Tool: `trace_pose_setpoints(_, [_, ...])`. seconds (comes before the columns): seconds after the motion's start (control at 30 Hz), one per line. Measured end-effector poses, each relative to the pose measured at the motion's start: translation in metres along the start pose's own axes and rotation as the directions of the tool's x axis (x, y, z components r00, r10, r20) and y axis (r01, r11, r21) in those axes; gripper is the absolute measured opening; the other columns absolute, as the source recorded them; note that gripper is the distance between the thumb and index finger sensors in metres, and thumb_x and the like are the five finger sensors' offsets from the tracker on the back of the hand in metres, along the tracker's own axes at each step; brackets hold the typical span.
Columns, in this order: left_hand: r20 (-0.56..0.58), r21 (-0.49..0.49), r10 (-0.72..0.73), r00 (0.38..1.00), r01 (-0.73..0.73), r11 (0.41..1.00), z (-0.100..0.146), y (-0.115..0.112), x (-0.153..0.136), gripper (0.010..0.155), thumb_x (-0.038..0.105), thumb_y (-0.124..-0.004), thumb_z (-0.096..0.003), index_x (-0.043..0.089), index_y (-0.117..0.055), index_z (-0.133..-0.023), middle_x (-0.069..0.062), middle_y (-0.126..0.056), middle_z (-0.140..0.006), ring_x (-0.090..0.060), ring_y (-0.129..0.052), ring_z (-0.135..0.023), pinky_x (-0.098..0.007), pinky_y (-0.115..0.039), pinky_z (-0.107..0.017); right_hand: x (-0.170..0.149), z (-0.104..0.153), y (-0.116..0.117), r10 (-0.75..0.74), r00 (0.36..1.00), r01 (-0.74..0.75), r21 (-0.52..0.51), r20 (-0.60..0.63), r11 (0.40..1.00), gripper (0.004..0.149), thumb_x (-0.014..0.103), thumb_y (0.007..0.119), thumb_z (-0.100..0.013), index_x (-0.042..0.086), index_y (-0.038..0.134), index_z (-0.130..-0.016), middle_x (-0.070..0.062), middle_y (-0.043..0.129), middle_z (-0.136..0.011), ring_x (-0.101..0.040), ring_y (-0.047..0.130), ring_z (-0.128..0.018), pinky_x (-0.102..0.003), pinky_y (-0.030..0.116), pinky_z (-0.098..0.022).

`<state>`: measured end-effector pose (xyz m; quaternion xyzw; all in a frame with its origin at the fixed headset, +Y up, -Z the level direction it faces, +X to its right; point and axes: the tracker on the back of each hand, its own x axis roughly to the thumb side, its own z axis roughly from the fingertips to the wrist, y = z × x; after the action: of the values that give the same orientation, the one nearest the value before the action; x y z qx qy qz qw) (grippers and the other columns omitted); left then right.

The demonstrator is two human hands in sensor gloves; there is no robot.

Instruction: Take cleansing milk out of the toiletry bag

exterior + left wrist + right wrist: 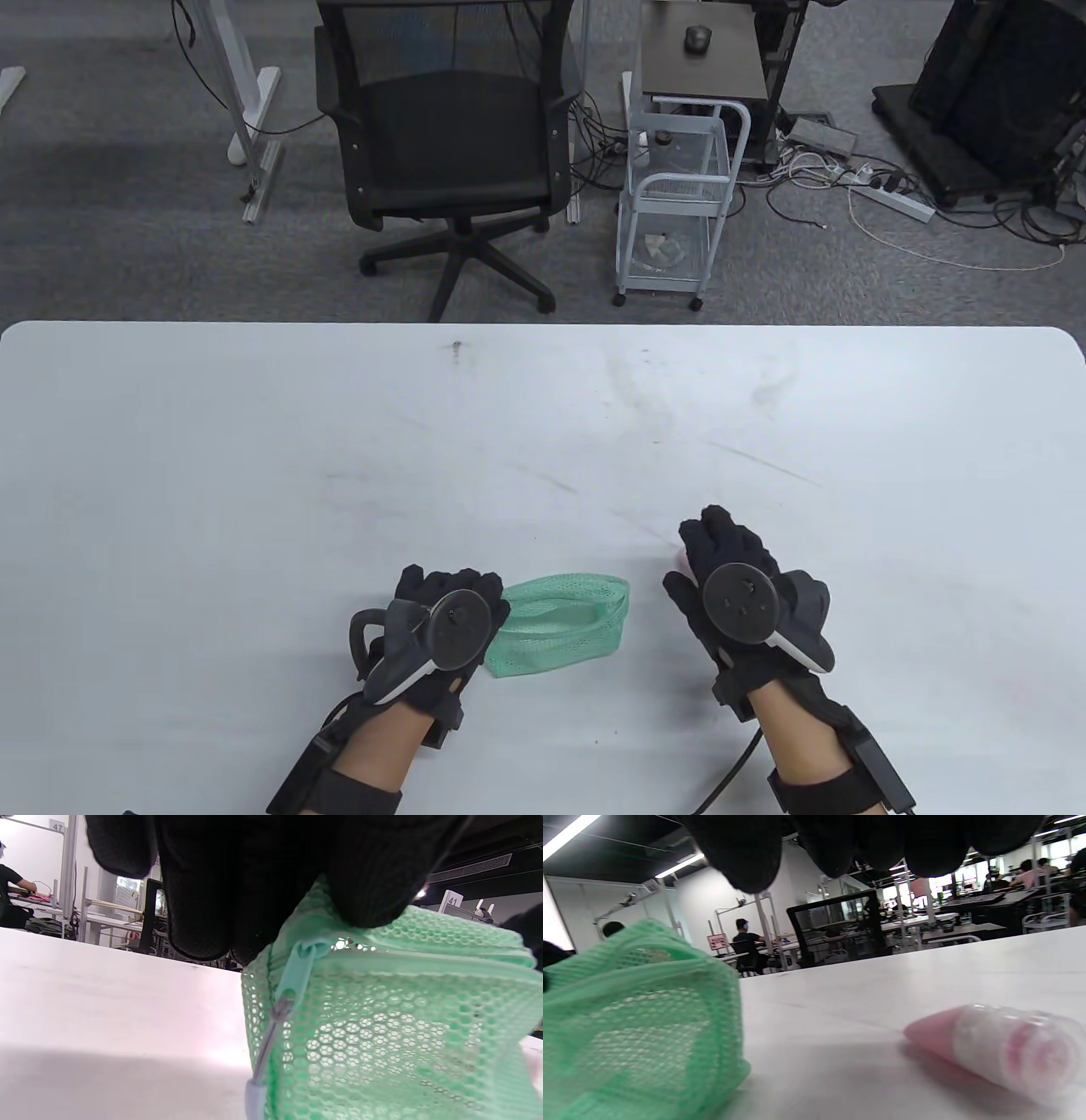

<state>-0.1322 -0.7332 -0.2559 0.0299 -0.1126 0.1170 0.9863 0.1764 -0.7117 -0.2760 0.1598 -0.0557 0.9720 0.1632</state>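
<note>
grey carpet, black office chair, white trolley

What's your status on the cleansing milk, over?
Left hand grips green mesh toiletry bag. Right hand open above pink cleansing milk tube, lying on white table. Nothing in the way.

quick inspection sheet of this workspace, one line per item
surface: white table, scuffed with grey marks
job's things: green mesh toiletry bag lies near the front edge, mouth open; pink tube of cleansing milk lies on its side on the table, outside the bag and apart from it
clutter: nothing seen on the table
grippers: left hand grips the bag's zipper end; right hand hangs over the tube, fingers spread, not holding it
cables: glove leads run off the near edge; loose cables and a power strip on the floor
surroundings: office chair, white trolley, grey carpet
</note>
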Motion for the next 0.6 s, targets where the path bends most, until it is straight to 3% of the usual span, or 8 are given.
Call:
trace_pose_setpoints(0.23, [0.04,-0.033,0.03,0.999,-0.029,0.999,0.0,-0.003,0.002,0.045,0.043,-0.088,-0.0487,0.024,-0.094,-0.089,-0.006,-0.1,-0.095,-0.039,-0.1,-0.084,-0.066,-0.063,-0.073,0.024,0.001,0.018,-0.026,0.982,0.014,0.065,0.185,0.998,0.058,0.033,0.084,-0.055,0.003,0.072,-0.104,-0.035,0.057,-0.114,-0.068,0.066,-0.09,-0.073,0.06,-0.062])
trace_pose_setpoints(0.6, [0.089,-0.075,0.057,0.994,-0.05,0.996,0.0,-0.006,0.005,0.046,0.044,-0.088,-0.0485,0.025,-0.093,-0.09,-0.005,-0.097,-0.098,-0.038,-0.097,-0.087,-0.066,-0.062,-0.074,0.033,-0.002,0.034,0.027,0.965,-0.051,0.084,0.259,0.995,0.046,0.027,0.084,-0.055,0.007,0.082,-0.097,-0.032,0.064,-0.113,-0.066,0.07,-0.09,-0.073,0.062,-0.062])
